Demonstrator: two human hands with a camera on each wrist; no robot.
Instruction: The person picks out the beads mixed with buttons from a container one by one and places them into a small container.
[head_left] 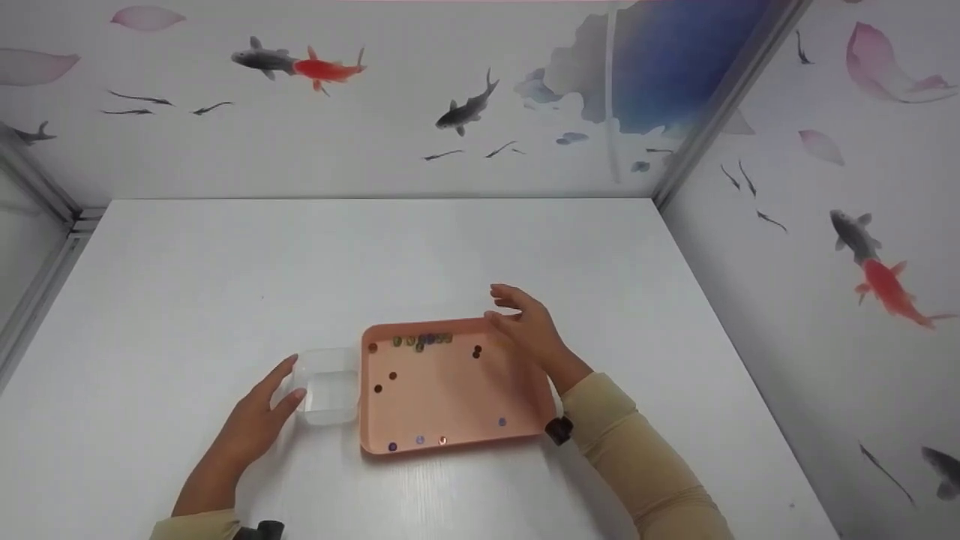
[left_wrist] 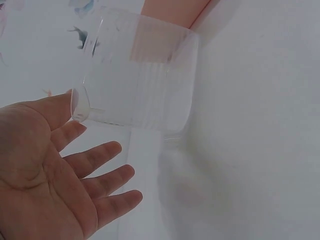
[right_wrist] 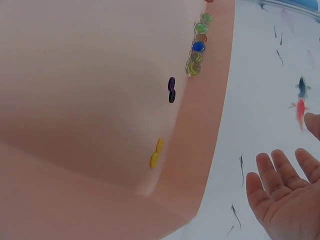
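Observation:
My left hand [head_left: 259,420] is at the left side of a clear plastic container [head_left: 331,397], thumb and index finger at its rim. In the left wrist view the other fingers are spread and relaxed beside the container [left_wrist: 140,75]. My right hand [head_left: 534,330] hovers over the far right corner of a pink tray [head_left: 442,394], fingers loosely bent, holding nothing. Glass marbles [right_wrist: 198,46] line the tray's far wall. Near them lie two dark purple discs [right_wrist: 172,90] and two yellow discs [right_wrist: 156,152]; the yellow pair is hidden in the head view.
More small dark discs [head_left: 378,388] lie on the tray's left side, and several marbles [head_left: 420,440] are near its front wall. The container stands against the tray's left side on a white table [head_left: 360,255]. Printed walls [head_left: 375,135] rise behind and at right.

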